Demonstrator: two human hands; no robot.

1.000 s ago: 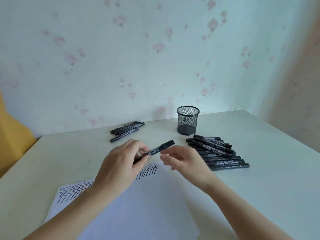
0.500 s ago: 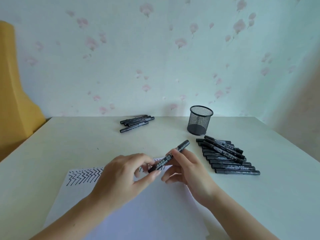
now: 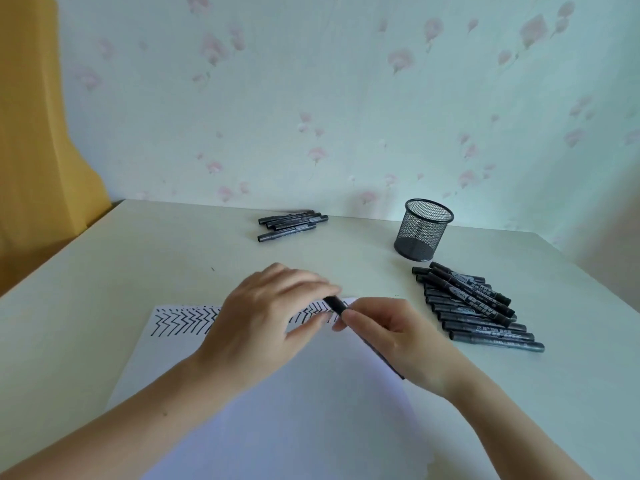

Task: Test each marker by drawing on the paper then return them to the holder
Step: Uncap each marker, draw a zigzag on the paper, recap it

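No readable text could be made out. Pale printed labels were seen on the barrels of the markers in the right-hand pile (image 3: pixel 479 306), but the lettering was too small and blurred to be read. The same held for the four markers at the back of the desk (image 3: pixel 292 224). On the paper (image 3: pixel 277 410) only rows of black zigzag strokes (image 3: pixel 183 320) were drawn, no letters or numbers.

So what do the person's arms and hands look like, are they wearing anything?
Both arms are bare as far as the picture shows, with no sleeves in sight. The left hand and right hand wear no gloves, and no rings, watch or bracelets show. The nails that can be seen look short and plain.
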